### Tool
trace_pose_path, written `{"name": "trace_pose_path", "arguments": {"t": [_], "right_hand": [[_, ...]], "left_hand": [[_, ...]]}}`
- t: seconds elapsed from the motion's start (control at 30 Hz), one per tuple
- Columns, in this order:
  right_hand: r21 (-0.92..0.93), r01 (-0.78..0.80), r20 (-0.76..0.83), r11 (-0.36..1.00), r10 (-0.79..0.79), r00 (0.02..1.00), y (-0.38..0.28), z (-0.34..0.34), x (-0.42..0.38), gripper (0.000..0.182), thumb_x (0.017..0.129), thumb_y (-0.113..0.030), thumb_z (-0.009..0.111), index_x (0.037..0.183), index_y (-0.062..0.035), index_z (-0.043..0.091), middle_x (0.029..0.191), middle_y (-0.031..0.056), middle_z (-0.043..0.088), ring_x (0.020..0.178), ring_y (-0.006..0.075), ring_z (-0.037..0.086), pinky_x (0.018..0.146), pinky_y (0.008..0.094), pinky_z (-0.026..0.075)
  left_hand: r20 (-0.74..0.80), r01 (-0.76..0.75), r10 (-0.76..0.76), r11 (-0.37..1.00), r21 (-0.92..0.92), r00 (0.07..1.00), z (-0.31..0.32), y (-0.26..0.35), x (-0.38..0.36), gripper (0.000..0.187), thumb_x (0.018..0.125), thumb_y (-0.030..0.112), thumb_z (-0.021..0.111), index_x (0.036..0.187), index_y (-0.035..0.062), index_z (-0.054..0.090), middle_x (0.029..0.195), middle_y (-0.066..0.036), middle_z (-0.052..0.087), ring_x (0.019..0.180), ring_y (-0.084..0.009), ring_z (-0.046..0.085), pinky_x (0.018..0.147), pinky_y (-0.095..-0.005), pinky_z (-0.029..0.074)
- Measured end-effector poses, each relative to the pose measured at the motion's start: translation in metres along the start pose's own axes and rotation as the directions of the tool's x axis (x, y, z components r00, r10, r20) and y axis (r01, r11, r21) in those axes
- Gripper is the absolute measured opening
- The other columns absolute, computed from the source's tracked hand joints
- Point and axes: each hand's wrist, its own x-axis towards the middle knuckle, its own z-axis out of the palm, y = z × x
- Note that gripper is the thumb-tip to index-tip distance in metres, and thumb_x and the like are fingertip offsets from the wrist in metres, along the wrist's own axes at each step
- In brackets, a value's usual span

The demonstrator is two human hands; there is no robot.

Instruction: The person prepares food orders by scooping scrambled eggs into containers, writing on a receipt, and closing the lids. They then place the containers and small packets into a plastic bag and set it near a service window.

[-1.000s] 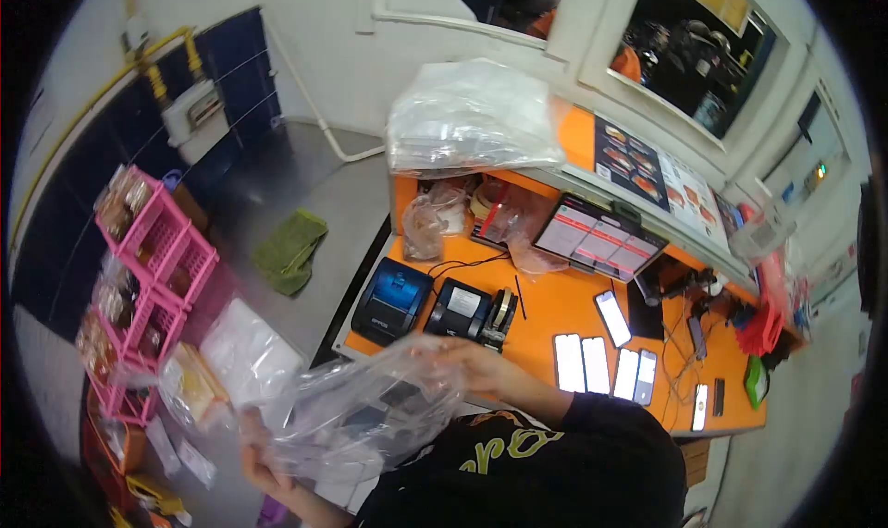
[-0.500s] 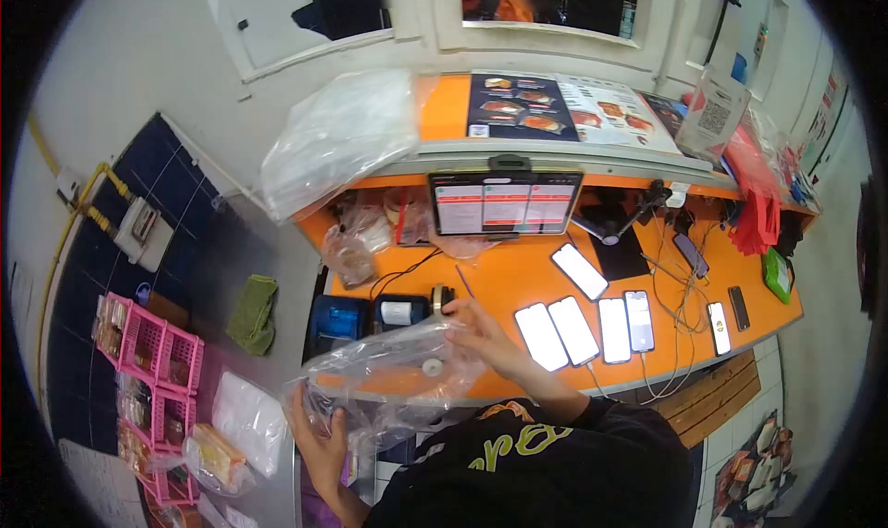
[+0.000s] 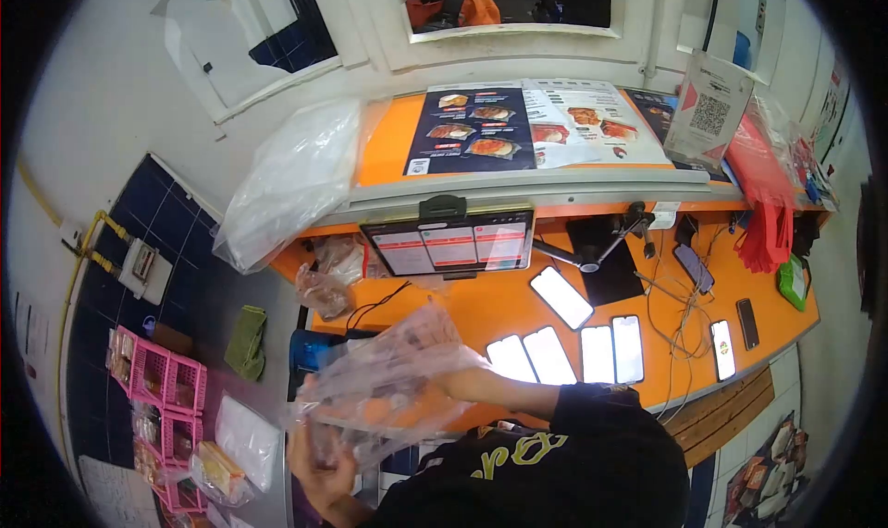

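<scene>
a clear plastic bag (image 3: 388, 385) is held up in front of the chest, over the near edge of the orange counter (image 3: 518, 297). the left hand (image 3: 319, 459) is closed on the bag's lower edge, fingers curled into the film. the right hand (image 3: 453, 380) sits behind or inside the bag on its upper right side; it seems to be gripping the film, but the fingers are veiled by plastic, so its grip cannot be told for sure.

step in hand, as judged: the bag is being spread or opened between both hands. next move would likely call for the mouth to be found and pulled apart, with the film kept taut and clear of the cables (image 3: 680, 311) and the row of phones (image 3: 573, 348) just beyond.

hard to make out: anything inside the bag is blurred by folds and glare, contents cannot be confirmed. the printers under the bag are mostly hidden. the tablet (image 3: 450, 243) text is too small to read. pink baskets (image 3: 153, 385) at far left are cut by the lens rim. a person in orange (image 3: 449, 1) at the window is cropped.
</scene>
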Motion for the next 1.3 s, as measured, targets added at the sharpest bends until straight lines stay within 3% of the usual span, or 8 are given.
{"name": "trace_pose_path", "arguments": {"t": [0.2,0.33,0.37,0.4,0.53,0.8,1.0,1.3], "right_hand": [[0.42,0.174,0.562,0.891,-0.406,0.721,-0.083,-0.135,-0.015,0.031,0.079,-0.016,0.065,0.102,0.004,0.059,0.098,0.0207,0.06,0.091,0.0265,0.061,0.076,0.0323,0.048],[0.066,0.119,-0.148,0.991,-0.108,0.983,-0.083,-0.293,-0.045,0.036,0.083,-0.031,0.064,0.097,0.0024,0.059,0.1,0.0125,0.06,0.085,0.0159,0.059,0.068,0.0249,0.046],[0.076,-0.152,-0.537,0.985,0.169,0.826,-0.093,-0.316,-0.045,0.039,0.082,-0.036,0.064,0.093,0.0004,0.057,0.085,0.0087,0.058,0.072,0.0143,0.057,0.065,0.0242,0.044],[-0.213,0.15,-0.723,0.966,-0.259,0.641,-0.074,-0.354,-0.04,0.014,0.086,-0.01,0.047,0.093,-0.0034,0.057,0.08,0.0057,0.057,0.067,0.0119,0.057,0.065,0.0273,0.05],[-0.263,-0.045,-0.961,0.964,-0.266,-0.082,-0.025,-0.478,-0.052,0.033,0.097,-0.027,0.04,0.114,-0.0011,0.05,0.093,0.0075,0.055,0.074,0.0136,0.053,0.074,0.0288,0.046],[-0.228,-0.212,-0.973,0.95,-0.23,0.015,0.071,-0.535,-0.068,0.057,0.093,-0.026,0.051,0.135,-0.0025,0.02,0.121,0.02,0.045,0.112,0.0223,0.047,0.092,0.034,0.038],[-0.282,-0.394,-0.958,0.875,-0.233,0.169,0.069,-0.532,-0.071,0.064,0.09,-0.02,0.056,0.136,-0.0037,0.015,0.118,0.0202,0.048,0.106,0.0205,0.05,0.089,0.0316,0.038],[-0.142,-0.37,-0.972,0.918,-0.058,0.228,0.076,-0.538,-0.084,0.05,0.09,-0.015,0.055,0.132,-0.0063,0.03,0.108,0.0137,0.055,0.099,0.0169,0.053,0.085,0.0282,0.04]], "left_hand": [[0.087,0.366,-0.358,0.925,-0.104,0.93,0.013,-0.007,0.013,0.067,0.071,0.006,0.055,0.134,-0.0075,0.034,0.132,-0.021,0.042,0.122,-0.0276,0.041,0.097,-0.0327,0.035],[0.333,0.318,-0.294,0.948,-0.019,0.896,0.029,-0.011,0.027,0.076,0.076,0.016,0.061,0.139,-0.0028,0.023,0.138,-0.02,0.035,0.108,-0.0221,0.05,0.087,-0.0308,0.044],[0.406,0.401,-0.334,0.912,-0.089,0.851,0.03,-0.003,0.032,0.076,0.078,0.02,0.061,0.14,-0.001,0.022,0.139,-0.018,0.034,0.113,-0.0226,0.047,0.088,-0.0324,0.044],[0.474,0.483,-0.368,0.864,-0.144,0.8,0.032,0.003,0.036,0.077,0.08,0.023,0.062,0.141,0.0009,0.021,0.14,-0.017,0.033,0.117,-0.023,0.044,0.089,-0.0341,0.044],[0.611,0.614,-0.382,0.757,-0.223,0.693,0.047,-0.011,0.042,0.08,0.08,0.023,0.065,0.142,0.0014,0.019,0.139,-0.016,0.037,0.127,-0.0255,0.033,0.086,-0.0312,0.046],[0.716,0.69,-0.301,0.639,-0.339,0.63,0.081,-0.029,0.067,0.081,0.081,0.021,0.064,0.142,-0.0013,0.015,0.142,-0.015,0.031,0.067,-0.0042,0.048,0.05,-0.0183,0.037],[0.744,0.762,-0.358,0.572,-0.303,0.564,0.098,-0.051,0.062,0.078,0.081,0.016,0.062,0.142,-0.0013,0.016,0.143,-0.015,0.031,0.078,-0.0067,0.052,0.048,-0.0168,0.033],[0.761,0.778,-0.331,0.528,-0.34,0.557,0.113,-0.051,0.079,0.075,0.08,0.013,0.06,0.14,-0.0038,0.018,0.143,-0.018,0.029,0.133,-0.0259,0.026,0.104,-0.0318,0.024]]}}
